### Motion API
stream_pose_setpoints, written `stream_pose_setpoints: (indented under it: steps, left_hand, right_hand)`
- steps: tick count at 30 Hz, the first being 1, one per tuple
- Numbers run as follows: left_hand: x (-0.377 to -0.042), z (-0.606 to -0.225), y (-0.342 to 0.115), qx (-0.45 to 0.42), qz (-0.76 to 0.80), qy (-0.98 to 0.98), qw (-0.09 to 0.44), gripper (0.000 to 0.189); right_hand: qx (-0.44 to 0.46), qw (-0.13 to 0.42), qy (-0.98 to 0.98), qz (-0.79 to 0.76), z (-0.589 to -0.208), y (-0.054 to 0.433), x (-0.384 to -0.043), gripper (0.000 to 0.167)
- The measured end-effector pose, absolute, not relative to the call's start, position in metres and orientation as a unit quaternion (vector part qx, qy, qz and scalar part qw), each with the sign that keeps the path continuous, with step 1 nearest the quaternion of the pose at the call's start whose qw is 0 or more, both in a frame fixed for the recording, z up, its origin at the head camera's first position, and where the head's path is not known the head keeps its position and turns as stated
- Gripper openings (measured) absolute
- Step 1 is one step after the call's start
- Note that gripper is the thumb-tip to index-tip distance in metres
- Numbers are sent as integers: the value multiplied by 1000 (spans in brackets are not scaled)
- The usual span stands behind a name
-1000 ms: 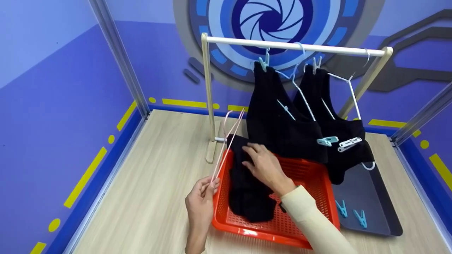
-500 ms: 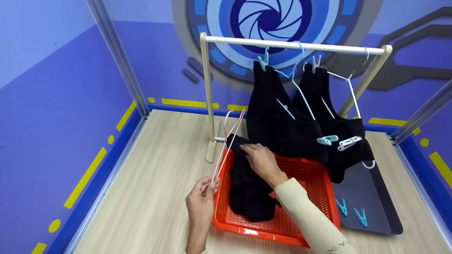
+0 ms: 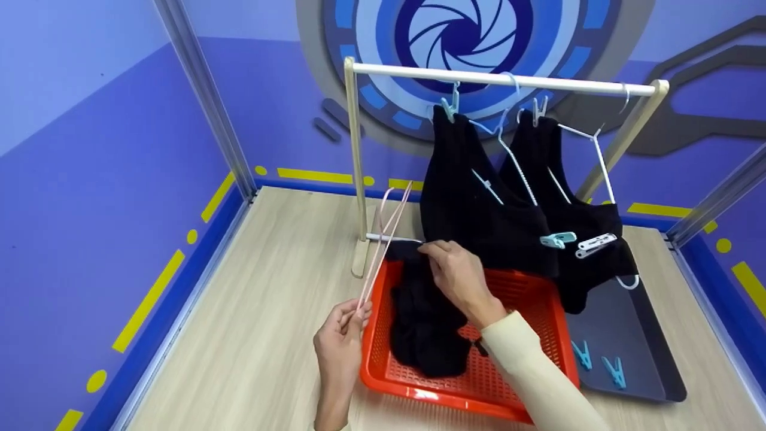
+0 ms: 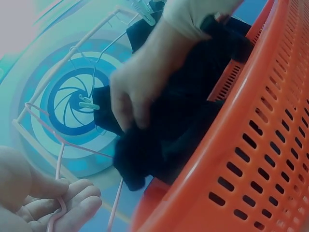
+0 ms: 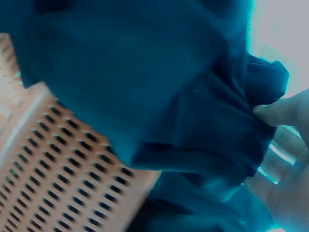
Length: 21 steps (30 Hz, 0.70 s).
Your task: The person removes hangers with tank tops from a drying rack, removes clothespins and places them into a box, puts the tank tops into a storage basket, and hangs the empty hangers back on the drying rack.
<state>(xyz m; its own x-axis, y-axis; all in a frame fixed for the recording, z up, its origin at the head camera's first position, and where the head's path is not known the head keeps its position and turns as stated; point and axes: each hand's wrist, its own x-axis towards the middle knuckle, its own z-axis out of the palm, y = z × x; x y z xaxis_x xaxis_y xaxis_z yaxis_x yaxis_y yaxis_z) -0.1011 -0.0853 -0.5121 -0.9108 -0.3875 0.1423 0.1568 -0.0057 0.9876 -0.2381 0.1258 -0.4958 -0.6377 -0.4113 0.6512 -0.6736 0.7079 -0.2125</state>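
Note:
My left hand [image 3: 341, 338] pinches one end of a thin pink clothes hanger [image 4: 59, 162], which slants up beside the rack's left foot. My right hand [image 3: 461, 278] grips the upper edge of a black garment [image 3: 428, 344], thumb against the cloth in the right wrist view. Most of that garment lies bunched in the red basket [image 3: 431, 395]; its upper end drapes over the far rim, near the hanger. Two black tank tops, a left one [image 3: 461, 191] and a right one [image 3: 589, 218], hang with clothespins on the white-barred rack [image 3: 407, 70].
A dark grey tray [image 3: 634, 335] to the basket's right holds two blue clothespins, one of them a nearer clothespin [image 3: 615, 372]. The hanging tops reach down over the basket's back rim. Blue panel walls close off the wooden table [image 3: 251, 311].
My right hand has gone from lying over the garment to gripping its upper edge, pulling it slightly right. More of the rack's low bar shows. The left hand and hanger stay nearly still.

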Motion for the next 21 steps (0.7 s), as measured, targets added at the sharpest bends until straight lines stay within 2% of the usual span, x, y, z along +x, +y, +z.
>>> stream_pose_setpoints:
  steps: [3,6,9,15,18,21]
  left_hand:
    - [-101,-512,-84,88,-703,-679,192,13]
    - [-102,-513,-84,91,-696,-686,190,12]
    - [-101,-513,-83,91,-694,-689,190,13]
    - [-101,-512,-83,91,-694,-689,186,14]
    - [-101,-513,-83,91,-694,-690,185,14]
    - [-101,-512,-83,89,-693,-692,182,14]
  right_hand:
    - [313,294,-876,221,-487,129,-223,25]
    - [323,271,-882,208,-484,132,-206,25]
    - [340,206,-898,190,-488,135,-192,23]
    - [388,19,-909,155,-503,138,-176,26]
    - [395,-33,-905,158,-507,137,-173,27]
    - [390,-56,-904,166,-507,136,-172,26]
